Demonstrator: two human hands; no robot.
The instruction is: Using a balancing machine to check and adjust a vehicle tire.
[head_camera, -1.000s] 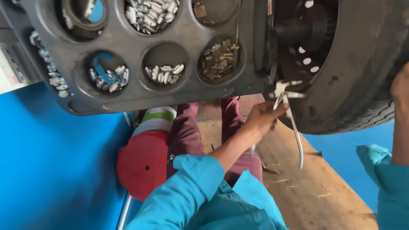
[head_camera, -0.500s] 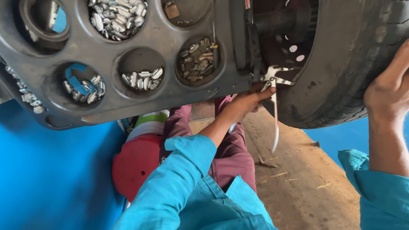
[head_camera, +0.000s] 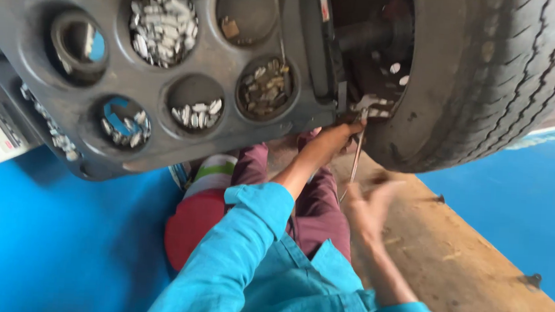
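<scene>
Two hands at work: your left hand (head_camera: 333, 140) pinched the metal tool (head_camera: 356, 156) at the wheel (head_camera: 487, 92); your right hand (head_camera: 371, 207), blurred, hung spread just below. Job looked unfinished.

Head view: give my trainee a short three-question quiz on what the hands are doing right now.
1. True or false: the left hand grips a metal tool near the tyre.
2. The right hand is: A) on the tyre, B) blurred below the tool, holding nothing visible, C) in the tray.
3. What fills several round tray pockets?

Key: 1 true; 2 B; 3 small metal weights.
</scene>
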